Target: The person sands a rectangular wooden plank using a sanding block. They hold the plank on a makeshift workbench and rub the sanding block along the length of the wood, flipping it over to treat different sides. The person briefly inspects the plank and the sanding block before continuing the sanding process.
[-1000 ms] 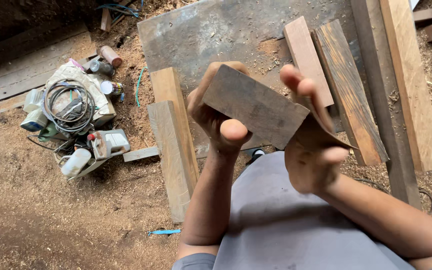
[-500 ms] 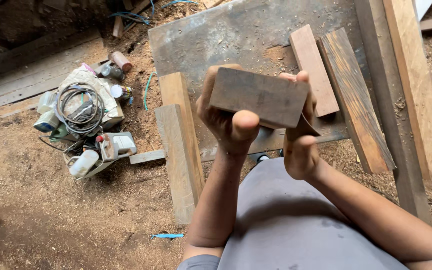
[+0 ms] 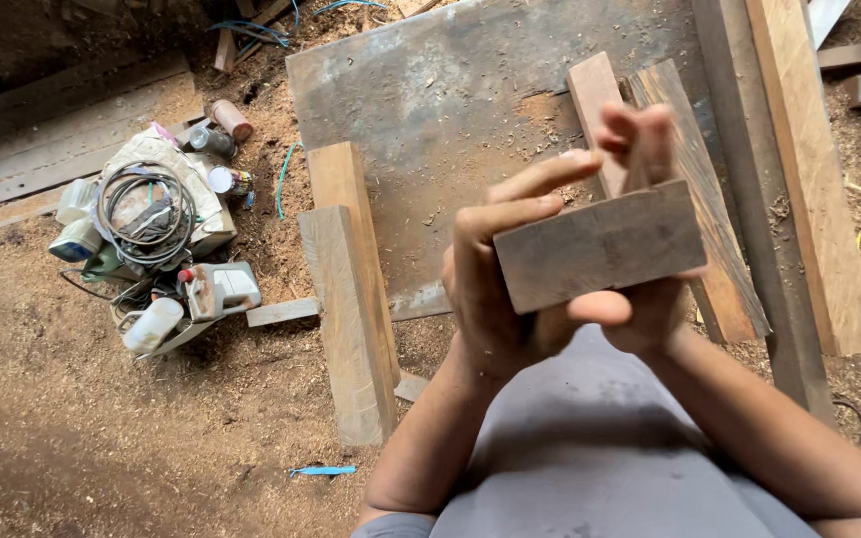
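**Both hands clamp a short wooden block above a sawdust floor**

A sawdust-strewn floor (image 3: 102, 438) fills the frame, with a grey metal sheet (image 3: 450, 110) at upper centre and long planks (image 3: 799, 169) running down the right side. Two thick timbers (image 3: 346, 299) lie left of centre; a heap of tools and coiled cable (image 3: 146, 214) sits at upper left. Right of centre, raised toward the camera, a short wooden block (image 3: 600, 244) is pinched between the left hand (image 3: 495, 289), fingers curled over its left end, and the right hand (image 3: 650, 299), thumb under the lower edge and fingers up behind it. The block looks stiff, dry, rough-sawn and probably fairly light; gripping the ends, away from splintery edges, seems safest.
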